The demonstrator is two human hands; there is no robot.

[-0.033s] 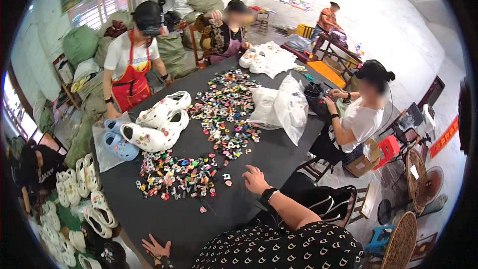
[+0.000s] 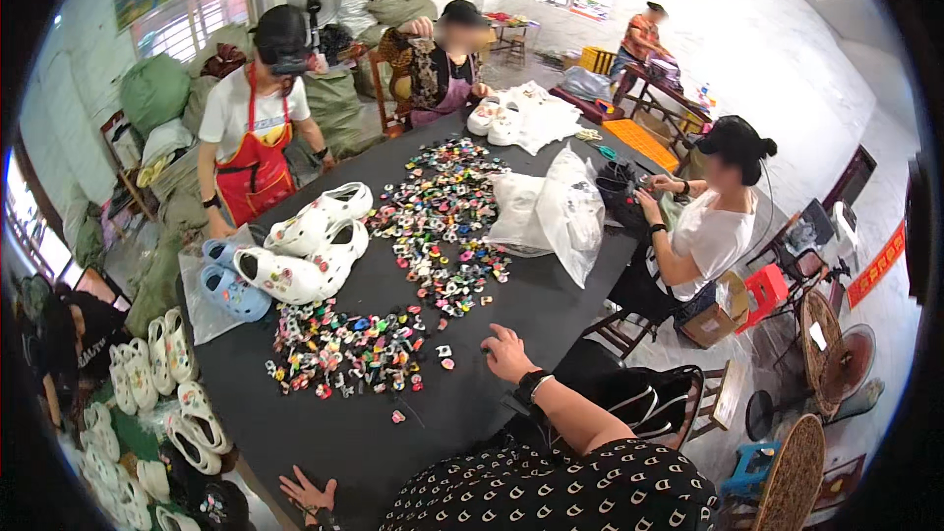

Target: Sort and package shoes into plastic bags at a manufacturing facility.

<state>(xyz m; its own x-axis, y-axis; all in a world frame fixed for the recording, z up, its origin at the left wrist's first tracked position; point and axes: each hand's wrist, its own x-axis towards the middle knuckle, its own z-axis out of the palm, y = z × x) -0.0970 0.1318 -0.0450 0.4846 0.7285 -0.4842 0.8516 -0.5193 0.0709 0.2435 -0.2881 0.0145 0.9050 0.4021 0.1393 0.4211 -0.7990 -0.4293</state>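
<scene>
My left hand [image 2: 308,492] lies with spread fingers at the near left edge of the black table [image 2: 285,438], holding nothing. Farther right, my right hand [image 2: 508,354] rests on the tabletop, fingers apart and empty. Just left of it sit a few loose shoe charms [image 2: 447,364]. A heap of colourful shoe charms [image 2: 344,349] spreads between my hands and the clogs, and a second heap of charms [image 2: 433,206] reaches toward the far side. White clogs [image 2: 290,273] with charms stand beyond the near heap, beside light blue clogs [image 2: 234,293].
Clear plastic bags [image 2: 570,216] lie at the table's right. A co-worker in a red apron [image 2: 258,157] stands far left; another person [image 2: 703,226] handles something dark at the right side. White clogs [image 2: 197,428] sit below the table's left edge. A black bag [image 2: 669,398] is beside my right arm.
The whole view has shifted very slightly. My hands keep the same places on the table.
</scene>
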